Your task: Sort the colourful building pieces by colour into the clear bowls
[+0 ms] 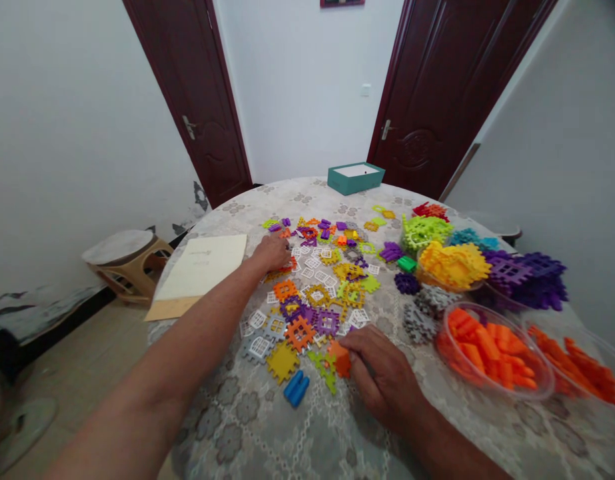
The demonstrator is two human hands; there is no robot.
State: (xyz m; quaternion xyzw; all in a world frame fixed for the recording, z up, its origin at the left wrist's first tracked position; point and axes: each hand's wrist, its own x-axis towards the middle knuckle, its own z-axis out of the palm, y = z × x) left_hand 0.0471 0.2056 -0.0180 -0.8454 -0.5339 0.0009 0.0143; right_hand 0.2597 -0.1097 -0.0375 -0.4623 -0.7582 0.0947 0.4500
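My left hand (273,253) reaches to the far left part of the spread of plastic building pieces, over an orange piece (287,267). Its fingertips are too small and partly hidden to show any grip. Nearer to me, my right hand (380,367) is closed with thumb and forefinger at an orange interlocking piece (340,359). Beside that lie a lime green piece (324,371), an orange window piece (300,333) and a yellow square piece (283,362). White window frames (260,347) are scattered among them. A blue piece (296,389) rests closest to me.
At right stand clear tubs: one of orange pieces (492,350), another of yellow pieces (454,263), with purple (527,277) and green piles (426,232) near them. A teal box (356,179) is at the back, a paper pad (202,267) at left, a stool (130,263) beyond.
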